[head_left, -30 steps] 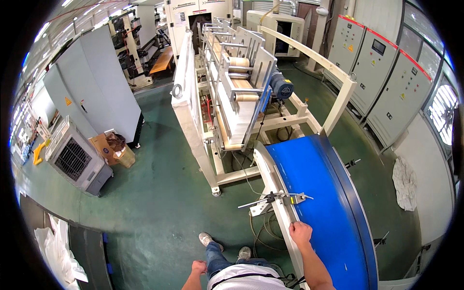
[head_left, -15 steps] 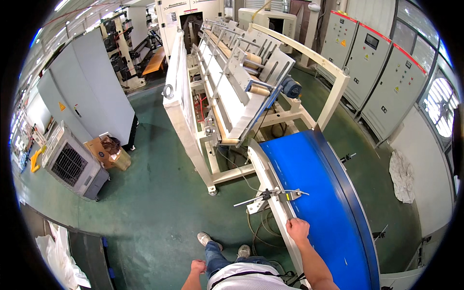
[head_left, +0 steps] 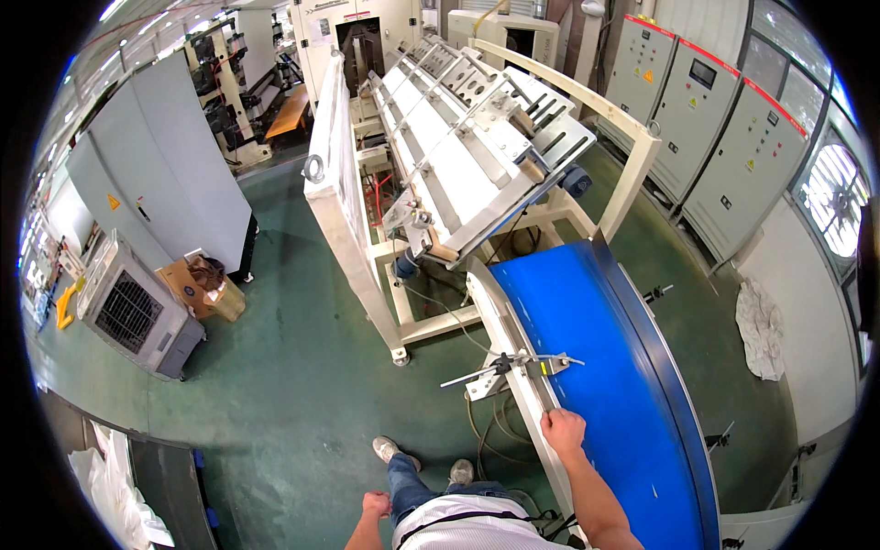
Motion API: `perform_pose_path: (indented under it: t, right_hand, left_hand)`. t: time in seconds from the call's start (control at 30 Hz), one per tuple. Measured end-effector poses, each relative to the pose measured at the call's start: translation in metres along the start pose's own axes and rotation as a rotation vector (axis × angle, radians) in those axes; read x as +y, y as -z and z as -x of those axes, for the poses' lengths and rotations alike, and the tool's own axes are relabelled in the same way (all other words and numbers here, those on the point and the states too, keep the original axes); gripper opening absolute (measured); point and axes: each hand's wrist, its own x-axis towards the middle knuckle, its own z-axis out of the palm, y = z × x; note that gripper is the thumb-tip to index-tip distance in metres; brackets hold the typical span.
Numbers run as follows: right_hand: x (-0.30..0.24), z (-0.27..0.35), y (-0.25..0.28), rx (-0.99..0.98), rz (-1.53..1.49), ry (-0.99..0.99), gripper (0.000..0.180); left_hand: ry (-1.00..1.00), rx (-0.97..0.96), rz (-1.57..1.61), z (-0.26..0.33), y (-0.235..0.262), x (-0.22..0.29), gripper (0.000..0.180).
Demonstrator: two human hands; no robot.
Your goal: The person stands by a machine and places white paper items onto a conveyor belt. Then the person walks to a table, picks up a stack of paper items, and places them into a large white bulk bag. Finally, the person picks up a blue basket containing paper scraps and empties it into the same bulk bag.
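I stand on a green floor beside a blue conveyor belt (head_left: pixel 600 367). My right hand (head_left: pixel 562 432) grips the white side rail (head_left: pixel 513 367) of the conveyor, just below a small metal sensor bracket (head_left: pixel 524 364) that reaches over the belt. My left hand (head_left: pixel 375 504) hangs at my side as a loose fist with nothing in it, above the floor near my shoes (head_left: pixel 392 450). The belt is bare.
A large white roller machine (head_left: pixel 458 137) feeds the conveyor's far end. Grey control cabinets (head_left: pixel 724 128) line the right wall. A grey cabinet (head_left: pixel 165 174), a portable cooler (head_left: pixel 133 316) and a cardboard box (head_left: pixel 206 289) stand at left. A white rag (head_left: pixel 761 330) lies right.
The view has shifted closer to the machine and conveyor. My right hand stays on the conveyor rail and my left hand stays down at my side.
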Motion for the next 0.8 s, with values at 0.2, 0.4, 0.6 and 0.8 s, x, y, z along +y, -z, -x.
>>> perform_pose_path:
  t: [0.2, 0.4, 0.6, 0.8]
  right_hand:
    - [-0.007, -0.002, 0.009, 0.013, 0.005, -0.006, 0.024]
    - [-0.023, -0.009, 0.024, 0.055, 0.004, 0.002, 0.023]
    - [-0.016, -0.010, 0.019, 0.068, -0.010, 0.015, 0.025]
    - [-0.012, -0.008, 0.018, 0.069, -0.038, -0.008, 0.027]
  left_hand:
    - [0.084, -0.003, 0.099, -0.008, -0.004, -0.006, 0.018]
    - [0.316, -0.007, 0.242, 0.023, 0.015, 0.037, 0.022]
    - [0.201, -0.034, 0.198, 0.017, 0.011, 0.025, 0.025]
    - [-0.063, -0.067, 0.081, 0.001, 0.005, -0.004, 0.031]
